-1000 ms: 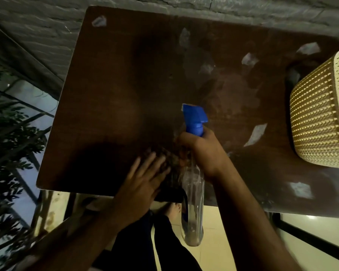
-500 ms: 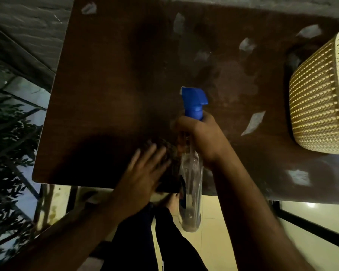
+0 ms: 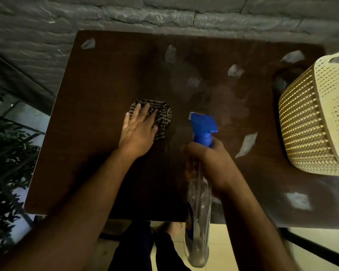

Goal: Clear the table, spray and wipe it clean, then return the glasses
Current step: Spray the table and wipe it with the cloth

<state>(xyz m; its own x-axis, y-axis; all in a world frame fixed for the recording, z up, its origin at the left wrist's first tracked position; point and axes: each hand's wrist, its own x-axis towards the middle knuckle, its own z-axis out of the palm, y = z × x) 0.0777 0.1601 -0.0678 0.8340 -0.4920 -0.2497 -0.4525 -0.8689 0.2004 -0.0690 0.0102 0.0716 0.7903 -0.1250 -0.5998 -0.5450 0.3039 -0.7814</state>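
my left hand (image 3: 139,132) lies flat, fingers spread, pressing the striped cloth (image 3: 160,116) mid-tabletop (image 3: 98,90), while my right hand (image 3: 209,163) grips the spray bottle (image 3: 199,192) neck over the near edge.

Looks like home balcony or patio. Dark wood table (image 3: 106,79) under left hand (image 3: 138,132), grey stone wall (image 3: 164,14) beyond it, leafy plant (image 3: 6,157) behind railing far left, cream woven basket (image 3: 313,122) right of right hand (image 3: 211,163), pale tiled floor (image 3: 233,249) below.
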